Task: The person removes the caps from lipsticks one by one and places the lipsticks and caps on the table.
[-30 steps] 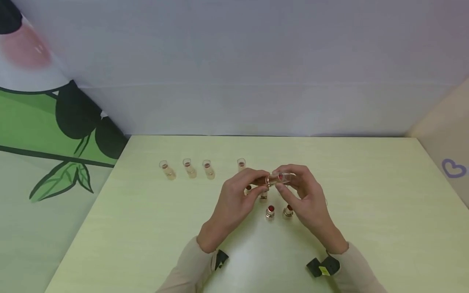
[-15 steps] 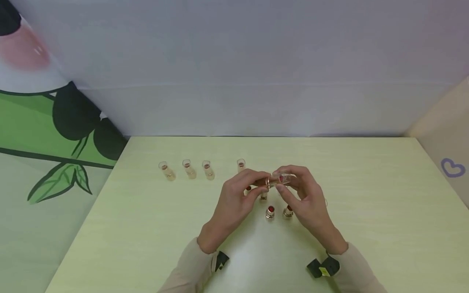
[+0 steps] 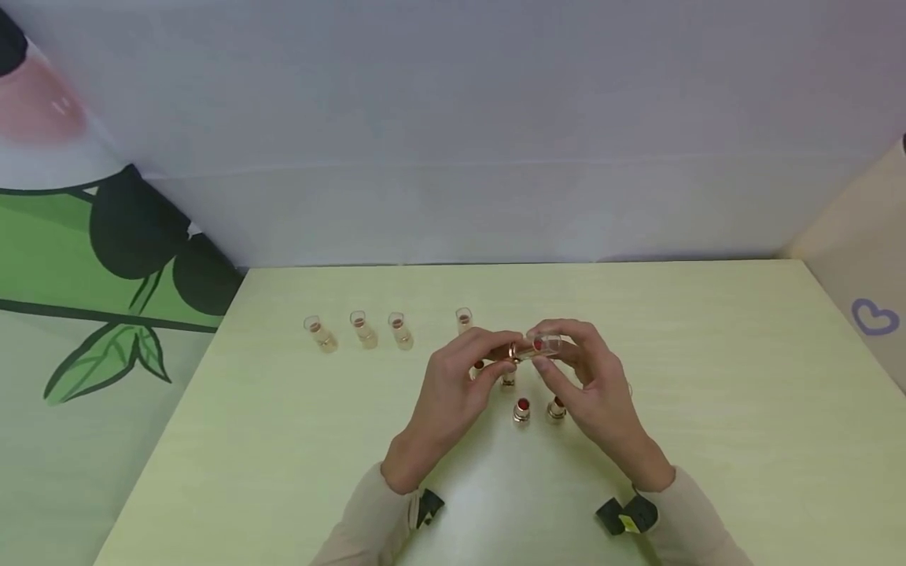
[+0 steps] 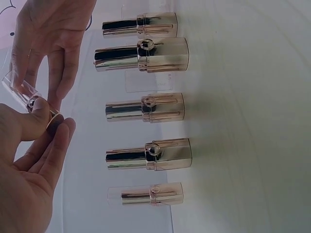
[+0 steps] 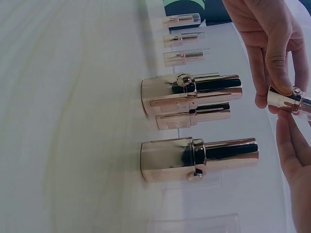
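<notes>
Between both hands, above the table, a lipstick with a red tip lies nearly sideways. My left hand pinches its gold base between thumb and fingers. From the other side, the thumb and fingers of my right hand hold a clear cap that surrounds the red tip. In the left wrist view the clear cap points away from the left hand. Below the hands stand several uncapped lipsticks, upright with gold tubes. Some of them are partly hidden behind the fingers.
Toward the back left, three lipsticks with clear caps stand in a row. Another capped lipstick is just beyond the left hand. A loose clear cap shows low in the right wrist view. A pale wall borders the table's back edge.
Both hands stay almost in place around the lipstick and cap. The red tip shows slightly farther left, and the gold collar is more visible. The head view has shifted a little.
</notes>
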Action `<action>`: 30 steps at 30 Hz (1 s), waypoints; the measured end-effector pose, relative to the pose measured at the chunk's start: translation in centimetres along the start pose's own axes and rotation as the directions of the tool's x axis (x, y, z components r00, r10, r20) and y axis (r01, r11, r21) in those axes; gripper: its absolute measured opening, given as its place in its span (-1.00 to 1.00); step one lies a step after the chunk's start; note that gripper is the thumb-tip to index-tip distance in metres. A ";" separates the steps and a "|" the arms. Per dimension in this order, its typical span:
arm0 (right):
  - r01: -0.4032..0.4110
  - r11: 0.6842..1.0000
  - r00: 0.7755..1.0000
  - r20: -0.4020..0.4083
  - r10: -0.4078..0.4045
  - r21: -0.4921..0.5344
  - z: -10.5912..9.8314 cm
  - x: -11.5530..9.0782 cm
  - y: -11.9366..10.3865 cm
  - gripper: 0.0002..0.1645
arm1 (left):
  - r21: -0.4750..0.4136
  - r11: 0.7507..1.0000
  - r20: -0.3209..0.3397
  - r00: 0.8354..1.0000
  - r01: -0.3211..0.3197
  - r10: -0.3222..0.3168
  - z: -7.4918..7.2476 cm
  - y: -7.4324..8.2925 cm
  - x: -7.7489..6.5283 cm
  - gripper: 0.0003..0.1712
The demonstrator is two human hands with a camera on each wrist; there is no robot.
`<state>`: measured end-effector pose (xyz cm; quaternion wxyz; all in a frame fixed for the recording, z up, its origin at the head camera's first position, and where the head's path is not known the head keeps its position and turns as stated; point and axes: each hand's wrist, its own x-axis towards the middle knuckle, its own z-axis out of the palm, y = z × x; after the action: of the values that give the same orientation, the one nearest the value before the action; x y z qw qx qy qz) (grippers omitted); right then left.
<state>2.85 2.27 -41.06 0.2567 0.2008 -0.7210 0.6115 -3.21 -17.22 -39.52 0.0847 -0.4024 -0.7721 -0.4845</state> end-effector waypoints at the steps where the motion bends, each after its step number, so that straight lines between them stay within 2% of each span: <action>1: 0.004 1.000 1.000 0.000 -0.004 0.001 0.0 0.0 0.0 -0.50 | -0.003 1.000 -0.002 1.000 0.002 -0.002 0.0 0.1 0.0 -0.62; 9: 0.043 0.999 0.999 -0.013 -0.043 0.002 -0.8 0.3 -0.3 -0.51 | -0.011 1.000 -0.010 1.000 0.024 -0.024 0.2 0.2 0.0 -0.62; 14: 0.044 0.997 0.997 -0.065 -0.040 0.067 -1.6 0.4 -0.4 -0.49 | 0.026 0.999 -0.019 0.999 0.029 -0.028 0.5 0.2 0.1 -0.62; 18: 0.034 0.993 0.997 -0.075 -0.026 0.109 -2.1 0.6 -0.2 -0.48 | 0.036 0.999 -0.028 0.999 0.040 -0.039 0.7 0.0 0.2 -0.63; 26: 0.013 0.996 0.997 -0.082 -0.006 0.089 -3.4 1.0 0.5 -0.48 | 0.018 0.998 -0.052 0.997 0.056 -0.055 0.9 -0.2 0.7 -0.62; 30: 0.009 1.000 0.997 -0.081 -0.007 0.030 -4.2 1.4 0.8 -0.48 | 0.004 0.998 -0.075 0.995 0.066 -0.066 0.5 -0.2 1.0 -0.62</action>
<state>1.81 6.54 -40.33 0.2850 0.1829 -0.6998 0.6290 -3.90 -16.29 -39.39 0.0989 -0.3578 -0.7828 -0.4994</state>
